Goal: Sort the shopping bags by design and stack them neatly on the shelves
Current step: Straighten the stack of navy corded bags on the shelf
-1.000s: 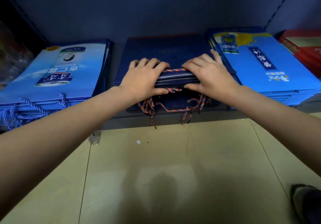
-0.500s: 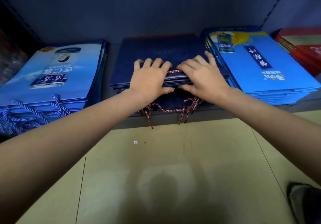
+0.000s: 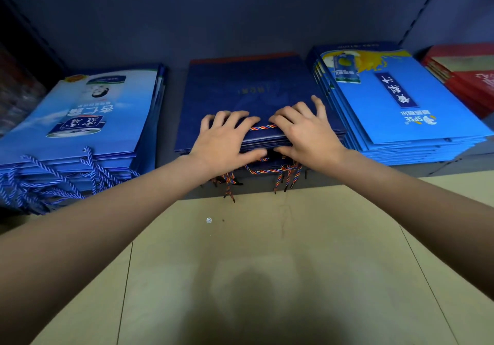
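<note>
Left hand (image 3: 224, 141) and right hand (image 3: 302, 133) grip navy bag stack (image 3: 248, 90) on shelf (image 3: 454, 166).

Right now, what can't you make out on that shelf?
- Dark navy bag stack: front edge hidden by left hand and right hand; bag count unclear.
- Red bags: cut off by the right frame edge.
- Light blue stack: cut off at the left edge.

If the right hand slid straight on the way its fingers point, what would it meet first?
The right hand points back along the top of the dark blue bag stack. Nothing lies on that surface ahead, so the shelf's back wall likely comes first, though depth is unclear.
</note>
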